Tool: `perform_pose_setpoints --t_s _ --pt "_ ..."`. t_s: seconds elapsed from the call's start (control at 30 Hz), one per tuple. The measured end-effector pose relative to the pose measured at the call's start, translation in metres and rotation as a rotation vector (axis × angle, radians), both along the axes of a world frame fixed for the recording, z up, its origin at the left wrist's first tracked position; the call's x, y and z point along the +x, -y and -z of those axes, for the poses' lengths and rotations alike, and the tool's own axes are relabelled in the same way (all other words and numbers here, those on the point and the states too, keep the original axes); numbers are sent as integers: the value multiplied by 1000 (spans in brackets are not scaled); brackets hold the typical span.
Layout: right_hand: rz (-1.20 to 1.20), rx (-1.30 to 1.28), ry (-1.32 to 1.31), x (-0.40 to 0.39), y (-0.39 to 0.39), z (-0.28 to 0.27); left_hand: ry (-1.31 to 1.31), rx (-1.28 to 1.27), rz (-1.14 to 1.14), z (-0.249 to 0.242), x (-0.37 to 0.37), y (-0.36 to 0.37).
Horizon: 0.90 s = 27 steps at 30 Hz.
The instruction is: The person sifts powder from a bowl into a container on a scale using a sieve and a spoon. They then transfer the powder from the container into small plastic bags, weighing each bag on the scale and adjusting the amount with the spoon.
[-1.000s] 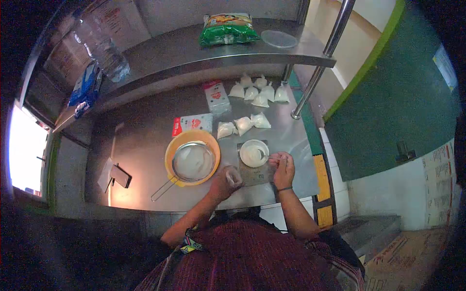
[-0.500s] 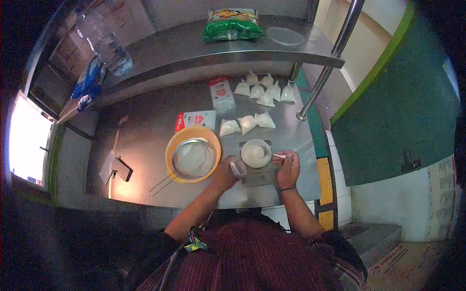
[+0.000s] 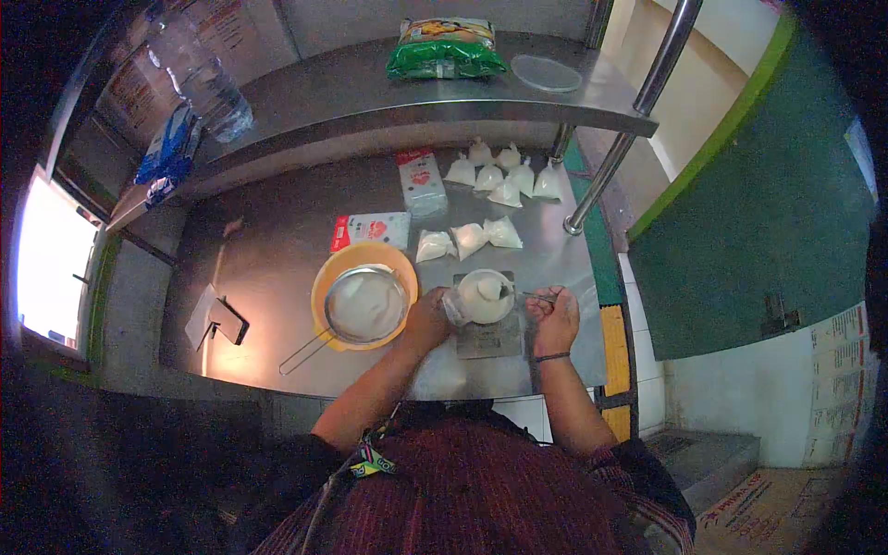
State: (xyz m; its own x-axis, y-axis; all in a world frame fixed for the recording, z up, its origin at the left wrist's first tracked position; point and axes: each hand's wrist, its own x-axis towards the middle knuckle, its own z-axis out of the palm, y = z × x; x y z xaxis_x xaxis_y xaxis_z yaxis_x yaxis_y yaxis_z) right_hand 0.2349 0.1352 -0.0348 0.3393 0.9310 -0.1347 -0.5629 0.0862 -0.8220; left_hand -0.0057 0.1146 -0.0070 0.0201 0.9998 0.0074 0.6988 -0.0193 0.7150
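Observation:
My left hand (image 3: pixel 429 319) is closed on a clear plastic bag (image 3: pixel 454 305), held against the left side of a white bowl (image 3: pixel 485 317). White powder lies inside the bowl, which rests on a flat kitchen scale (image 3: pixel 488 344). My right hand (image 3: pixel 558 319) grips a spoon (image 3: pixel 520 294) by its handle, and the spoon's head is at the right part of the bowl, over the powder. To the left, a metal sieve (image 3: pixel 368 304) with white powder sits in an orange basin (image 3: pixel 324 277).
Several tied bags of white powder (image 3: pixel 470 239) stand behind the bowl. Two plastic packs with red ends (image 3: pixel 372 231) lie near them. A phone on a stand (image 3: pixel 229 321) is at the left. A raised steel shelf (image 3: pixel 351 109) bears a green packet (image 3: pixel 446 61) and a large bottle (image 3: pixel 217 106).
My left hand has brought the plastic bag up and right to the bowl's edge. My right hand has turned, and the spoon's head now shows dark over the powder.

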Motion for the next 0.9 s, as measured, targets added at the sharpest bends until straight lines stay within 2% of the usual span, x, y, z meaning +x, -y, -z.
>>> perform_pose_setpoints --t_s 0.23,0.33,0.4,0.43,0.53,0.7,0.8,0.87,0.9 --pt "-67 13 35 -5 2 -26 -39 -60 70 3 0 -16" --pt "-109 4 23 -9 4 -39 55 -86 46 1 1 -20" --pt "-134 11 -17 -11 3 -42 -120 -40 147 -9 4 -23" --pt "-132 7 21 -11 3 -42 -118 -38 149 -18 6 -23" --pt "-139 18 81 -11 0 -38 36 -68 205 -32 10 -28" --pt "-163 31 122 -10 -2 -45 -137 -132 326 -14 12 -42" --pt "-191 39 209 -10 -4 -53 -137 -131 277 -26 14 -35" --pt "-220 59 307 -11 -6 -55 -78 -94 288 4 14 -44" --pt "-221 60 308 -12 -6 -56 -20 -57 297 2 16 -45"
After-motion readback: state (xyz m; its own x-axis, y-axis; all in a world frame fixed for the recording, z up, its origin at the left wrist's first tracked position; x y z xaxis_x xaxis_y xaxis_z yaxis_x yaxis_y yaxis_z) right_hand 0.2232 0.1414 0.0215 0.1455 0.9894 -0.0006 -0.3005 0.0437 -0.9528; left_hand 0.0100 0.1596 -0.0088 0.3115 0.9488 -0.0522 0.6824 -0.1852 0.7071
